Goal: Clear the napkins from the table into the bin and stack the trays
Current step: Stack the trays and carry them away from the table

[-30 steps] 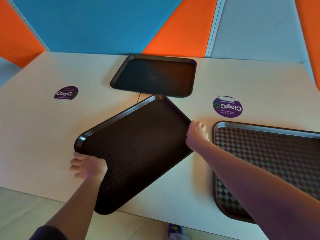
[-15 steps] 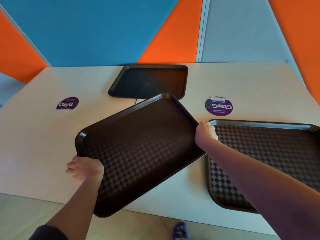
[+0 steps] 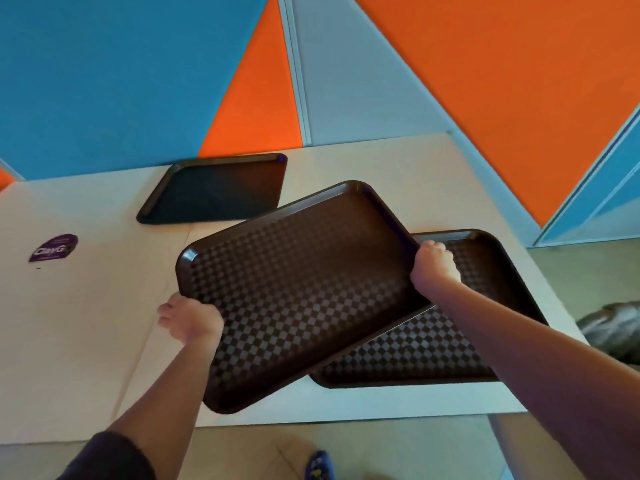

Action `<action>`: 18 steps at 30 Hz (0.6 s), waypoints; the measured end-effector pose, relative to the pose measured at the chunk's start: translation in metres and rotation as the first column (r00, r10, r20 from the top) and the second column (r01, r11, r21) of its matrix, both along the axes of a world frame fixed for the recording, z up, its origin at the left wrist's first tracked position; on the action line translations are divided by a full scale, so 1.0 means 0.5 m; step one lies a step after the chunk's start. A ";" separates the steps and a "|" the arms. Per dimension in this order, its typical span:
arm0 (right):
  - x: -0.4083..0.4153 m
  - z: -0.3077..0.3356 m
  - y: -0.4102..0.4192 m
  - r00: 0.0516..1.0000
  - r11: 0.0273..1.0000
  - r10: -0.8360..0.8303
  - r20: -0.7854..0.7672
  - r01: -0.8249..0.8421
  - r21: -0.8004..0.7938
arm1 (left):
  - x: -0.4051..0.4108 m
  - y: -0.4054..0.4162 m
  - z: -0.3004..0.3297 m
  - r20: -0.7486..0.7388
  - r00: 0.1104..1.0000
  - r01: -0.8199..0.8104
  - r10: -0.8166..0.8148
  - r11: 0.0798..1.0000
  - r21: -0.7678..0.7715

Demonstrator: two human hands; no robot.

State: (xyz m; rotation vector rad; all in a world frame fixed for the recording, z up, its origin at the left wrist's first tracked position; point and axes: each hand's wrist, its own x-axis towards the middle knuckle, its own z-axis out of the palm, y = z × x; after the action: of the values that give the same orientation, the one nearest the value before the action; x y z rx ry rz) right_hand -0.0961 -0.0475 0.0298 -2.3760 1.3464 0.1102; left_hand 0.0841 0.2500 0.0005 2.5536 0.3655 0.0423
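Over the right tray (image 3: 491,271) we grasp a checkered tray (image 3: 298,285), left hand (image 3: 190,318) and right hand (image 3: 434,268) clamping opposite edges.

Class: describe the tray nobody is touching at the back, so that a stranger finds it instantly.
Start at the pale table under the blue and orange wall. The far tray lies flat near that wall, apart from the others. Unlike the held tray and the right tray, it shows no checked pattern.

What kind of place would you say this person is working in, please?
Probably a canteen or food court. Brown checkered serving trays, one held and two lying on a pale shared table, a purple "ClayGo" clean-up sticker, and bright orange and blue wall panels suggest it.
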 end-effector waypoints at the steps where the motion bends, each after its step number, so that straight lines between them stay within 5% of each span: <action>1: -0.029 0.000 -0.021 1.000 1.000 -0.024 0.001 0.024 0.002 | -0.015 -0.026 -0.004 0.000 1.000 0.026 -0.026 0.999 -0.019; 18: -0.351 -0.081 -0.217 0.968 0.971 -0.239 -0.077 0.239 -0.010 | -0.185 -0.309 -0.098 -0.092 0.929 0.351 -0.360 0.931 -0.094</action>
State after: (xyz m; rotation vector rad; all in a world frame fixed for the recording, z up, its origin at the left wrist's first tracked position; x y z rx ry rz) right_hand -0.2716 -0.1559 -0.0104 -2.2089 1.6583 0.1338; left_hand -0.0083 0.0957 -0.0485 2.5119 -0.0613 -0.2415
